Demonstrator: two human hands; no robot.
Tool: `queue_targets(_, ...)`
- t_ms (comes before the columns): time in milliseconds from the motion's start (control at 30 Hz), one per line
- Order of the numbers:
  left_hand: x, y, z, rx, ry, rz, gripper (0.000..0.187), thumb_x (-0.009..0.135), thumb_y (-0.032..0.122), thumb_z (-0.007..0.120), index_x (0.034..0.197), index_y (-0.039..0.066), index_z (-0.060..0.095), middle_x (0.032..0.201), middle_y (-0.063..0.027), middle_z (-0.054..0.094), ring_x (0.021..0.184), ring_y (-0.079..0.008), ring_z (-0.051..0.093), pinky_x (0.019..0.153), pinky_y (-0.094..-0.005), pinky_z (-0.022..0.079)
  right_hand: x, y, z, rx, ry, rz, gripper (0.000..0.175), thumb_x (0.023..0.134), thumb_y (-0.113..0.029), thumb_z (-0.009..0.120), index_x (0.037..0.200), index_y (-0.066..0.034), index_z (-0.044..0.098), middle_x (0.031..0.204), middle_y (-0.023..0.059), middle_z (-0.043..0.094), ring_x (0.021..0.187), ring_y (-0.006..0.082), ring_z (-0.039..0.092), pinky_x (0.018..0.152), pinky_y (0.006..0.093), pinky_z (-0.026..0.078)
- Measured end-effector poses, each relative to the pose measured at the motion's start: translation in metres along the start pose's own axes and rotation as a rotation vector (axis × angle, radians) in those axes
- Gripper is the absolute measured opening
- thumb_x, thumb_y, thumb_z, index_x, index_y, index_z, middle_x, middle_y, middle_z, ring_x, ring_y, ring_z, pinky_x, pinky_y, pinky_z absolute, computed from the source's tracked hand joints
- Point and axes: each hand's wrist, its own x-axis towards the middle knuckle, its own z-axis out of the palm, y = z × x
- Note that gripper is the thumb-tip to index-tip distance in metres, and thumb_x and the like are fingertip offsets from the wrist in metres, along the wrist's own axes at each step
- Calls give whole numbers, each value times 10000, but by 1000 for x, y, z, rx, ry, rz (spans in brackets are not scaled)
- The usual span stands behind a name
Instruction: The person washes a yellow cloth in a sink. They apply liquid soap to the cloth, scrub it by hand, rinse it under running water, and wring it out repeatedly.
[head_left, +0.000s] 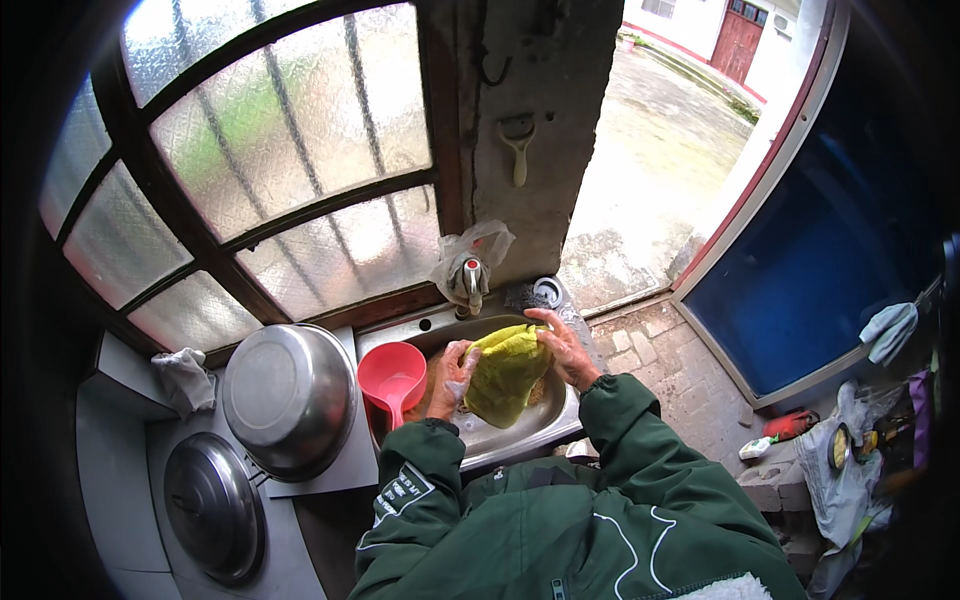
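Observation:
Both of my hands hold a wet yellow-green cloth (510, 379) spread over the stainless steel sink (551, 431). My left hand (451, 381) grips its left edge, with white suds on the skin. At the cloth's upper right corner, my right hand (562, 348) pinches it, the index finger stretched out. Behind the cloth stands the faucet (472, 281), with a plastic bag wrapped about it. A pink plastic dipper (391, 379) rests at the left side of the sink. The cloth hides part of the basin.
An upturned metal basin (277, 397) and a dark pot lid (214, 506) lie on the counter at left. A peeler (519, 154) hangs on the wall. Behind the sink's right corner sits a round metal lid (547, 292). The blue door (810, 247) stands open at right.

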Motion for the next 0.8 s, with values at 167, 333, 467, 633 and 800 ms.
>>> queue_targets(167,1,9,5,-214,51,-100,160,997,138,500,1109,44,564,940,11,566,865,-76,507,798,-216,417,-4,-7,14,-169,-162,134,464,949,-190,584,1361,-32,440,1275,107,562,1162,175,542,1002,312,431)
queue_targets(333,-1,11,10,-522,168,-252,166,1010,159,482,1064,43,589,926,-8,577,865,-75,511,797,-227,438,12,23,5,-559,-4,73,265,970,-128,512,1209,-13,519,1085,49,576,972,101,533,857,270,449)
queue_targets(467,1,-7,22,-538,301,-364,272,1019,247,478,917,26,598,811,3,572,747,-84,502,714,-244,442,27,44,11,-361,141,34,207,976,-89,464,1161,-16,523,1096,55,560,984,100,515,876,270,440)
queue_targets(633,-6,-13,28,-575,438,-623,433,995,463,457,836,80,583,773,2,565,705,-106,511,623,-281,429,4,54,77,-989,193,-485,164,873,-123,541,1017,-54,577,978,119,575,907,250,591,832,335,472)
queue_targets(800,-24,1,46,-999,487,-660,405,988,477,465,871,108,585,823,7,577,714,-118,524,621,-289,442,7,63,113,-1155,242,-557,170,896,-285,602,876,-116,596,816,163,640,743,355,630,641,428,500)
